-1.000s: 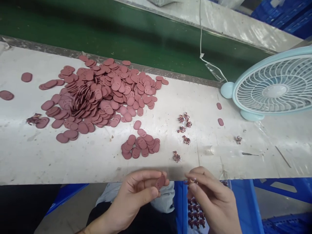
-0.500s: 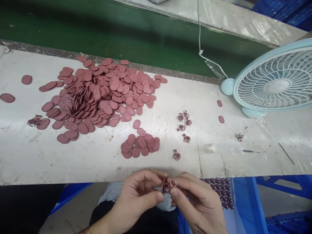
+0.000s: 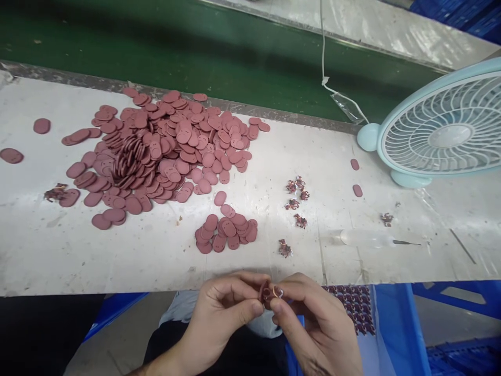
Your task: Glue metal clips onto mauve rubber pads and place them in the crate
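At the table's front edge, my left hand pinches a reddish-brown oval base held on edge. My right hand grips a tiny brown horse figurine with orange and white markings between thumb and fingers. Figurine and base meet between the fingertips; whether they are joined I cannot tell. Just beyond the hands lies a small heap of oval bases, some with small holes. Several more horse figurines lie to its right. A large pile of the same bases spreads over the left of the white table.
A light blue fan stands at the right, its white cord running up. A translucent bottle with a thin dark tip lies near it. Below the edge, a blue crate contains rows of brown pieces. A green strip runs behind the table.
The figurine in my right hand has turned slightly and sits closer against the base. The view has shifted a little; the things on the table lie as before.
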The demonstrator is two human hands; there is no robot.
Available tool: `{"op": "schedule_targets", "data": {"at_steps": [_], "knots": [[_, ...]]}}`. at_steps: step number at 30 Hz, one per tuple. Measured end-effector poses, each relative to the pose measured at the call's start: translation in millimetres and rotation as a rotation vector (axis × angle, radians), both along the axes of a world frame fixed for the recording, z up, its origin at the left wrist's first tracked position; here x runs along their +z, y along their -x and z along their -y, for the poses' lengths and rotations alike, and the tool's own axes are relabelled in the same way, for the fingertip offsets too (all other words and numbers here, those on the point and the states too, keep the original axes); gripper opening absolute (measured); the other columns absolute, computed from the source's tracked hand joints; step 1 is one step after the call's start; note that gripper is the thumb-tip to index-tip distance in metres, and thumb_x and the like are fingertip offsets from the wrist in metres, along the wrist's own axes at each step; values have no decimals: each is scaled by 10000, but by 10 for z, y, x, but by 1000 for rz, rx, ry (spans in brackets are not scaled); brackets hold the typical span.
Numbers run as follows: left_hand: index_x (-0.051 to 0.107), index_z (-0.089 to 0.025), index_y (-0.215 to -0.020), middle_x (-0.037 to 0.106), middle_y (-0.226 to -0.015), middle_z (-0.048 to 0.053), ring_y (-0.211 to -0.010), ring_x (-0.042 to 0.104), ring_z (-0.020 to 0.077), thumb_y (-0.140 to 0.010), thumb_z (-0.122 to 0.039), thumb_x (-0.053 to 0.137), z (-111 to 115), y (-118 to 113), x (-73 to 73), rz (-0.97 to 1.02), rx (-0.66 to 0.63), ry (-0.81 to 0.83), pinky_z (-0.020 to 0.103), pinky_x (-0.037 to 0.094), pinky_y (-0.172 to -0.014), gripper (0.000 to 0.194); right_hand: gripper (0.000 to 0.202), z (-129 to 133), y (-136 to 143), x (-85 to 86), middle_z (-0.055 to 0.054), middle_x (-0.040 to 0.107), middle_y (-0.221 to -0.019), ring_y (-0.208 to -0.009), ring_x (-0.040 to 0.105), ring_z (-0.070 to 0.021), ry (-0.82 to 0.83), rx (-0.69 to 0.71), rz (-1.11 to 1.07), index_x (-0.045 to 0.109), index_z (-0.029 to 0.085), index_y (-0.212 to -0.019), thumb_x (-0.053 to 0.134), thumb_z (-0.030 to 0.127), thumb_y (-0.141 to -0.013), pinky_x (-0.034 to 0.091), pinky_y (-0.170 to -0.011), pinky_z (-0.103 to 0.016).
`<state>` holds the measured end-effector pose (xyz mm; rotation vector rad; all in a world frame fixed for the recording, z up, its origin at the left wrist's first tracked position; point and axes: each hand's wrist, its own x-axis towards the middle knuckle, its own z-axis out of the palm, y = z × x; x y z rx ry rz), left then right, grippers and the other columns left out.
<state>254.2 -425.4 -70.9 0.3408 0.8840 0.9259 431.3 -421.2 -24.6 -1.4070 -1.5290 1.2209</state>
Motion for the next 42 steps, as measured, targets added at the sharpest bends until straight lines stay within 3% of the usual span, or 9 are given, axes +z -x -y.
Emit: {"op": "schedule_targets", "data": {"at_steps": [7,19,24,27,29,32,35,38,42], "knots": [[822,-233,-763,797,-1103,37,-954,756,176,-777,-197,874,37,-31,-16,-10,43,4,236,607,-843,65,199,25,75,-83,-21,712,-903,-744,707,-145,46,-66,-173,726,294,-1067,670,134,-962,598,-621,-210],[816,-250,-777,803,-1113,22,-958,774,187,-785,-175,864,26,-83,-9,-7,87,-38,262,631,-874,90,197,46,73,-89,-4,701,-906,-788,689,-131,54,-96,-223,733,322,-1055,671,154,-971,584,-671,-195],[817,-267,-810,788,-1142,16,-978,768,188,-802,-170,846,26,-100,27,-58,99,-128,252,646,-842,102,158,32,76,-118,-27,710,-909,-781,700,-152,86,-126,-295,755,311,-1064,681,201,-978,590,-662,-220],[821,-304,-959,745,-1273,46,-1107,739,249,-824,-239,833,-37,1,85,-163,12,-273,296,665,-833,150,113,85,26,-185,-36,704,-891,-749,704,-162,177,-206,-429,761,283,-1060,673,258,-994,600,-648,-244],[800,-326,-1059,735,-1299,51,-1163,715,252,-857,-255,800,-169,143,131,-358,-73,-462,305,661,-854,214,118,142,-54,-243,-41,704,-901,-773,701,-169,223,-279,-534,756,270,-1068,657,290,-1007,606,-640,-246],[764,-315,-1135,750,-1258,32,-1134,713,203,-905,-190,730,-533,384,199,-896,-181,-854,341,610,-996,264,126,226,-225,-312,-41,702,-919,-800,694,-164,244,-388,-587,755,251,-1070,652,294,-1011,600,-618,-222],[734,-231,-1193,722,-1325,74,-1258,644,265,-968,-201,608,-978,508,243,-1325,-453,-1172,481,504,-1145,259,113,298,-399,-353,-46,706,-927,-766,696,-158,254,-466,-561,768,232,-1041,677,280,-994,595,-585,-215],[754,-208,-1134,754,-1249,89,-1183,674,293,-992,-200,504,-1318,513,232,-1394,-700,-1261,483,521,-1081,288,108,394,-537,-384,-50,722,-901,-724,699,-165,248,-518,-551,774,231,-1033,699,286,-979,597,-562,-231],[787,-246,-1044,788,-1085,54,-985,704,266,-979,-296,550,-1512,528,170,-1320,-743,-1276,342,523,-895,251,117,587,-731,-403,-51,741,-811,-651,701,-167,233,-626,-483,773,229,-1009,730,324,-956,594,-540,-243]]}}
